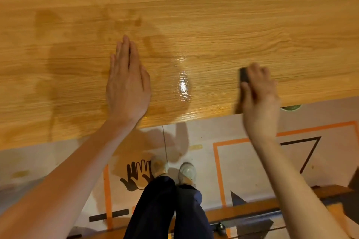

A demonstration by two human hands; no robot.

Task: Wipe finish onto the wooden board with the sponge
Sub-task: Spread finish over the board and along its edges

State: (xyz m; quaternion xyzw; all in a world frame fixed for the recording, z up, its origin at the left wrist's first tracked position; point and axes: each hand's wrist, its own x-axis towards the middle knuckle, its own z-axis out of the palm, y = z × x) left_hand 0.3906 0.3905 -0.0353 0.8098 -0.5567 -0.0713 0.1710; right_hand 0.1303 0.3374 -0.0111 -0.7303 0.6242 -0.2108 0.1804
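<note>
A wide, honey-coloured wooden board with a straight grain is being shown from above, its far and side edges being cut off by the frame. The left hand is being laid flat on it, palm down, with the fingers pressed together and pointing away from the body. Nothing is being held in it. Near the board's front edge, a small dark sponge is being gripped by the right hand, whose fingers are being curled over it; only one dark end is being left visible, and both hand and sponge are being smeared by motion blur, so the exact grip cannot be told. Between the two hands a wet, glossy patch is being lit by a glare, and darker damp streaks are being shown further left. Below the board, the pale patterned floor is being partly hidden by the forearms and by dark trouser legs.
</note>
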